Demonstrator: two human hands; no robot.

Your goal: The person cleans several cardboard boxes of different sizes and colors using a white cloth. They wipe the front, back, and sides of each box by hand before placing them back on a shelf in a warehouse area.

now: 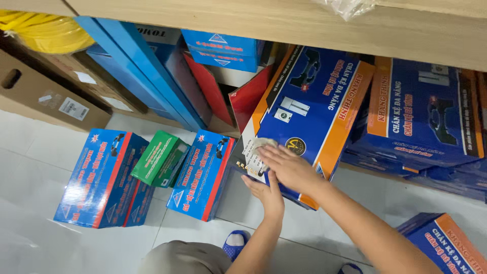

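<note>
A big blue and orange box (309,101) leans tilted out from under a wooden shelf, its lower corner near the floor. My right hand (290,167) lies flat on the box's face and presses a small whitish cloth (265,147) against it. My left hand (267,193) is just below, cupped under the box's lower edge and holding it. Both forearms reach in from the bottom right.
Two blue and red boxes (101,177) (203,172) and a green box (160,158) stand on the white tiled floor at left. More blue and orange boxes (421,111) are stacked at right, one (446,243) near my elbow. The shelf board (253,23) overhangs. A cardboard box (45,96) sits far left.
</note>
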